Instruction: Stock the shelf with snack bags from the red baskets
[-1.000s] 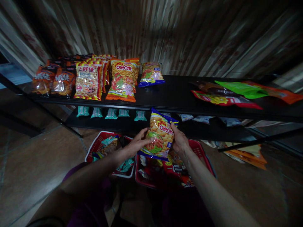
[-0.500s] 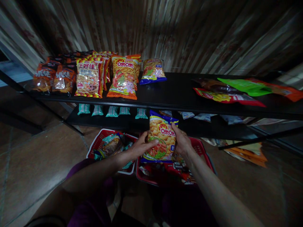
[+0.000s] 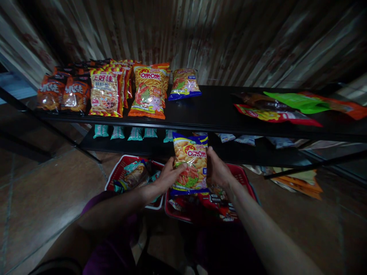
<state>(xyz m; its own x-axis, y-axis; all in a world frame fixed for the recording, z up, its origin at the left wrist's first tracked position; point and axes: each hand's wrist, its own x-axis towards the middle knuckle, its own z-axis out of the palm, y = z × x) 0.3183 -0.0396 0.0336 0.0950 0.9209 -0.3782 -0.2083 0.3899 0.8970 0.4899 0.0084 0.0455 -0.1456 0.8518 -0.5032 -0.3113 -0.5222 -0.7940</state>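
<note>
My left hand (image 3: 168, 177) is closed on the left side of a blue-edged snack bag (image 3: 191, 168), its thumb lying across the printed front. The bag is held upright above a red basket. Along the bag's right edge is my right hand (image 3: 220, 170), with its thumb straight and off the front; its other fingers are mostly hidden. On the upper shelf (image 3: 218, 107), a similar blue-edged bag (image 3: 185, 84) leans back, beside an orange snack bag (image 3: 149, 91) standing in front of others.
Yellow-red bags (image 3: 106, 93) and dark orange bags (image 3: 76, 95) stand at the shelf's left; flat packets (image 3: 275, 114) lie right. Teal packets (image 3: 135, 133) sit on the lower shelf. Below are a left basket (image 3: 114, 168) and a right basket (image 3: 243, 179) holding packets. Orange packaging (image 3: 304, 183) lies lower right.
The held bag has shifted slightly left with my left hand. My right thumb has come off the bag's front and now stands beside its edge.
</note>
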